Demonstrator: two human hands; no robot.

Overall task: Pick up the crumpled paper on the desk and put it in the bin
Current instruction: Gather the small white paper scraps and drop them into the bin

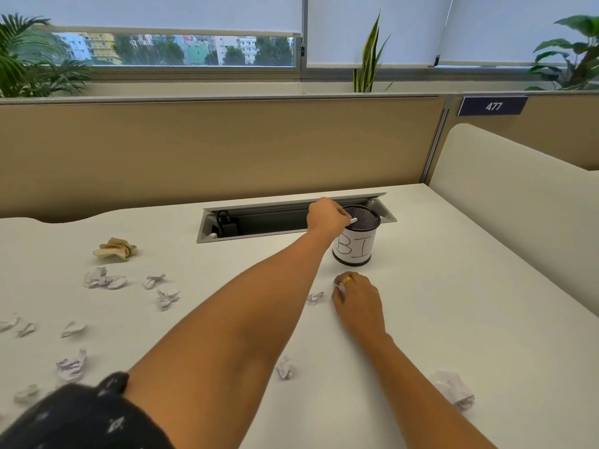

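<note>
A small black mesh bin (362, 219) with a white paper label stands on the white desk (453, 286) by the cable tray. My left hand (325, 213) reaches over its left rim and pinches a small white paper scrap (352, 220) above the opening. My right hand (358, 301) rests on the desk in front of the bin, its fingers curled round a white crumpled paper (339, 286). Another small crumpled paper (315, 298) lies just left of that hand. Several more crumpled papers, such as one (284, 367), lie scattered across the desk.
An open grey cable tray (259, 218) with a black plug sits behind the bin. A brown crumpled paper (115, 248) lies at the left. A larger white paper ball (453, 388) lies at the near right. Beige partitions bound the desk at back and right.
</note>
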